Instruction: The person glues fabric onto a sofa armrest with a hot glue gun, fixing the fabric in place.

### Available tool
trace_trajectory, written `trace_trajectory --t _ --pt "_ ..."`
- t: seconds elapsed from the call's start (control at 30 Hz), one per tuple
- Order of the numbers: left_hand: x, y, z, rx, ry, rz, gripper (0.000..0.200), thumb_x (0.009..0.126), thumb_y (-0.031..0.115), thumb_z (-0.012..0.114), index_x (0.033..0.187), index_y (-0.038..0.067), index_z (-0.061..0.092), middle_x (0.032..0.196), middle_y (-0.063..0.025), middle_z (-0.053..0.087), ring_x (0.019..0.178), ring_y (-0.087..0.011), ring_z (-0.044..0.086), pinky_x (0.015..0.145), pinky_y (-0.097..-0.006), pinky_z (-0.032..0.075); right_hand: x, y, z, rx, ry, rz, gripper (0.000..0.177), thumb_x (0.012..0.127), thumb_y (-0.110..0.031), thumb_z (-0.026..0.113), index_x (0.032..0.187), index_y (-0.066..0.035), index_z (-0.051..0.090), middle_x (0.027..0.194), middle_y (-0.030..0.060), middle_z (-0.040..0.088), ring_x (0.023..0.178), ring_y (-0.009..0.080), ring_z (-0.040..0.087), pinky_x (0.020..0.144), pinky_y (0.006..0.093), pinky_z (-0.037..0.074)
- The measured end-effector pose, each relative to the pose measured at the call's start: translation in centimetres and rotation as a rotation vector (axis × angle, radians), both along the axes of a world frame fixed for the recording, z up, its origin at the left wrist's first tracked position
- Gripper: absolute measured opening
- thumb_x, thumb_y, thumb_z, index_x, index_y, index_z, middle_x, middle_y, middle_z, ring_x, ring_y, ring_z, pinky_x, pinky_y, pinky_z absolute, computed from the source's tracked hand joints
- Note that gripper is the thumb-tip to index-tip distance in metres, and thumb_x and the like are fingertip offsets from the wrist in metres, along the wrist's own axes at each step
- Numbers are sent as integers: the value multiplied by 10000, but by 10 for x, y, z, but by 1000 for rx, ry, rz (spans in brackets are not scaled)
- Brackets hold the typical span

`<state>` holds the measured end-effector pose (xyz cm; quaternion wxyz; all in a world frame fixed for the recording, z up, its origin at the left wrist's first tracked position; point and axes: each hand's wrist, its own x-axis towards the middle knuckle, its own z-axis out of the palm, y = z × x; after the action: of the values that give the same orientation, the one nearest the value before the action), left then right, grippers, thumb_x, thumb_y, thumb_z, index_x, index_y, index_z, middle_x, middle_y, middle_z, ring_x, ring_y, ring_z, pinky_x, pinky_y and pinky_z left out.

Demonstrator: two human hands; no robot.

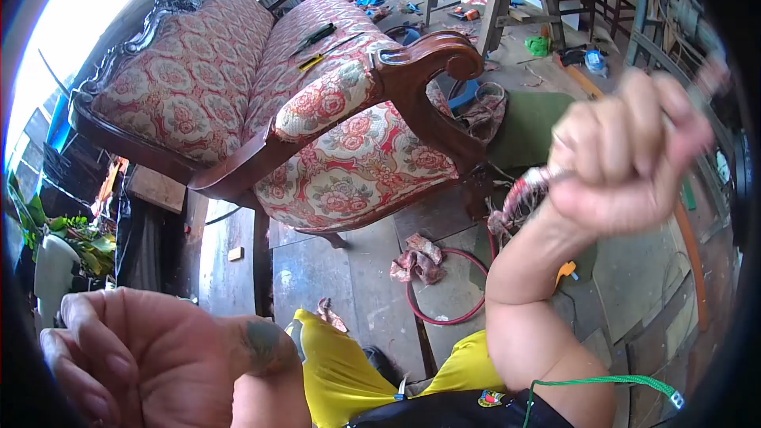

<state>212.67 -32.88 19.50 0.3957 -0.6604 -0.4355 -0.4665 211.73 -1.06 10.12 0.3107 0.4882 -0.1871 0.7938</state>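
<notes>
My right hand point(622, 154), slightly blurred, is raised at the right with its fingers curled into a fist. A frayed red and white fabric strip point(525, 185) comes out of its lower left side, beside the wrist. At the lower left, my left hand point(147, 357) has its palm toward the camera and its fingers bent in; whatever they hold, if anything, is hidden. Between and beyond the hands stands a sofa with floral upholstery point(337, 186) and a carved wooden armrest point(428, 55). Its padded arm cover point(325, 103) faces me.
Dark-handled pliers point(317, 36) and a yellow tool point(311, 63) lie on the sofa seat. Fabric scraps point(418, 260) and a red hoop point(412, 301) are on the floor. A green cushion-like piece point(527, 127) and a wooden trestle point(499, 12) stand beyond. Plants point(91, 242) are at left.
</notes>
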Motion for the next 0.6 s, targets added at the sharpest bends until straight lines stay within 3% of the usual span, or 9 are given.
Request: trace_trajectory --t 0.07,0.2,0.37,0.43,0.57,0.6 --pt "4 -11 -10 79 -40 73 339 1004 430 619 1203 157 644 1125 -75 646 1106 -188 556 908 -350 481 24 -17 8 -50 105 132 78 925 -68 673 908 -3 634 589 -10 434 397 53 293 351 252 221" --pt "5 -33 -30 220 -81 174 294 985 431 643 1088 158 677 1032 -53 637 1032 -169 550 887 -338 462 39 -60 22 -82 292 285 174 808 -8 705 681 -18 588 473 -10 405 342 60 281 330 230 183" --pt "6 -53 -46 297 -106 247 276 962 432 673 946 160 718 915 -25 626 939 -144 542 860 -324 439 53 -87 21 -109 194 209 470 784 -191 676 522 -166 287 418 -19 311 321 71 166 333 276 124" --pt "6 -62 -52 327 -111 286 283 953 432 685 888 161 734 868 -14 621 902 -134 538 849 -318 429 64 -94 17 -109 161 194 531 780 -228 671 490 -196 227 407 -21 293 317 73 143 333 285 112" --pt "9 -82 -61 333 -113 325 316 943 434 695 784 167 755 782 0 601 826 -120 522 821 -310 414 105 -85 5 -1140 511 2028 687 644 -321 835 463 -207 182 377 -31 216 313 77 127 332 301 110" --pt "9 -85 -62 311 -122 316 326 947 435 687 765 173 750 767 -2 588 806 -121 509 809 -310 413 107 -88 5 -1277 544 2261 710 628 -333 855 460 -209 176 374 -33 207 313 78 125 332 302 110"
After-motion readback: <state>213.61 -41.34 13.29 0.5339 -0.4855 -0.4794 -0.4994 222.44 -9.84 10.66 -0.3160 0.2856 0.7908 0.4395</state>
